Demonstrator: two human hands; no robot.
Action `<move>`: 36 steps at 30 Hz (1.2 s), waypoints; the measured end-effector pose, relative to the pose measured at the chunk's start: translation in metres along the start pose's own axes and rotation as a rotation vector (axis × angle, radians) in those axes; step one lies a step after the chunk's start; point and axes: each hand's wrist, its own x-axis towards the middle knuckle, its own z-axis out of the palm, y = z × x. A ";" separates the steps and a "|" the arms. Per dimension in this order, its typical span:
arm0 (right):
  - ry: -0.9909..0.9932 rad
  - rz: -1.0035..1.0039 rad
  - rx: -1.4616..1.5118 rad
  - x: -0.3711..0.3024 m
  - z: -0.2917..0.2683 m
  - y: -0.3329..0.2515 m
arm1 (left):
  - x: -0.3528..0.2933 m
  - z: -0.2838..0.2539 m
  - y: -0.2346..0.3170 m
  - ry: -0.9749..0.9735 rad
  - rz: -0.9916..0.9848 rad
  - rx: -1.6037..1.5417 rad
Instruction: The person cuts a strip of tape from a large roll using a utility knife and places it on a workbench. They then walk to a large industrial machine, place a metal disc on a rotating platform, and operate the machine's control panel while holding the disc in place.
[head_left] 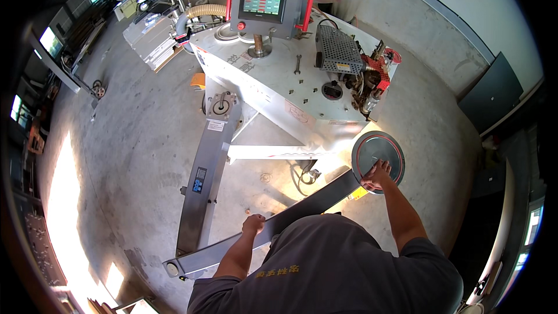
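Note:
My right hand [378, 175] rests on a round dark-green disc [372, 144] with a red ring on its face, fingers stretched out over its near part. The disc sits at the right end of a long grey metal swing arm [311, 204], which runs across in front of my body. At the arm's far edge, left of my torso, my left hand [253, 224] is closed with its fingers curled against the metal. A second grey arm section [200, 166] joins it at the lower left and reaches back to a pivot by the machine.
Ahead stands a white machine table [261, 78] carrying a control screen [263, 4], a wrench [298, 64], a perforated metal guard [338, 50] and a dirty red-and-metal mechanism [372, 75]. A cable [302, 180] lies beneath. Dark panels [494, 93] lean against the right wall.

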 end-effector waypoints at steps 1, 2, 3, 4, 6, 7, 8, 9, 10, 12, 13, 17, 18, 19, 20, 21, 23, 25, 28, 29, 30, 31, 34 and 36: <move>0.001 0.003 0.005 -0.002 -0.001 0.000 | -0.001 -0.001 0.002 0.001 -0.001 0.002; 0.005 0.001 0.005 -0.001 -0.001 0.001 | -0.002 -0.003 0.004 0.001 -0.001 0.004; 0.008 0.000 0.005 -0.001 0.000 0.002 | -0.003 -0.004 0.005 0.002 -0.002 0.006; 0.010 -0.004 0.002 -0.001 0.001 0.002 | -0.002 -0.003 0.004 0.001 -0.004 0.010; 0.002 0.000 -0.007 -0.003 -0.001 -0.001 | 0.000 -0.001 0.001 -0.001 -0.009 0.017; -0.003 0.004 -0.011 -0.004 -0.002 -0.002 | -0.001 -0.002 0.002 -0.002 -0.010 0.015; -0.001 -0.001 -0.013 -0.004 -0.001 -0.002 | -0.002 -0.003 0.003 -0.002 -0.011 0.013; 0.001 -0.005 -0.015 -0.003 -0.001 -0.002 | -0.003 -0.003 0.004 -0.003 -0.011 0.011; 0.004 -0.009 -0.016 -0.005 -0.001 -0.001 | -0.002 -0.002 0.003 -0.003 -0.007 0.015; 0.015 -0.027 -0.014 0.010 0.010 0.012 | 0.003 0.001 0.001 -0.005 0.002 0.024; 0.014 -0.034 -0.013 0.009 0.010 0.010 | 0.002 0.000 0.001 -0.003 -0.003 0.018; 0.011 -0.040 -0.011 0.003 0.006 0.004 | 0.001 0.001 0.000 0.004 -0.006 0.009; 0.013 -0.040 -0.014 0.006 0.007 0.005 | 0.002 0.002 -0.001 0.007 -0.004 0.011; 0.013 -0.039 -0.018 0.004 0.006 0.003 | 0.002 0.002 -0.001 0.008 -0.003 0.011; 0.012 -0.038 -0.023 0.003 0.005 0.001 | 0.002 0.003 -0.001 0.009 -0.003 0.010; 0.008 -0.035 -0.030 -0.001 0.002 -0.002 | 0.003 0.003 -0.002 0.011 -0.002 0.010; 0.006 -0.032 -0.029 -0.003 0.001 -0.002 | 0.006 0.005 -0.004 0.014 0.004 0.011; 0.006 -0.035 -0.014 0.000 0.003 0.001 | 0.008 0.007 -0.005 0.016 0.006 0.014; 0.004 -0.038 -0.009 -0.004 0.001 -0.001 | 0.008 0.007 -0.006 0.016 0.007 0.017; 0.003 -0.040 -0.013 -0.005 0.000 -0.003 | 0.008 0.007 -0.006 0.017 0.010 0.016; 0.006 -0.043 -0.024 -0.006 -0.001 -0.004 | 0.007 0.007 -0.006 0.019 0.013 0.015; 0.008 -0.044 -0.035 -0.007 -0.002 -0.004 | 0.007 0.006 -0.006 0.018 0.014 0.018; 0.016 -0.046 -0.044 -0.003 0.001 -0.002 | 0.005 0.004 -0.003 0.017 0.014 0.025; 0.006 -0.050 -0.020 0.000 0.004 0.002 | 0.005 0.004 -0.003 0.017 0.012 0.028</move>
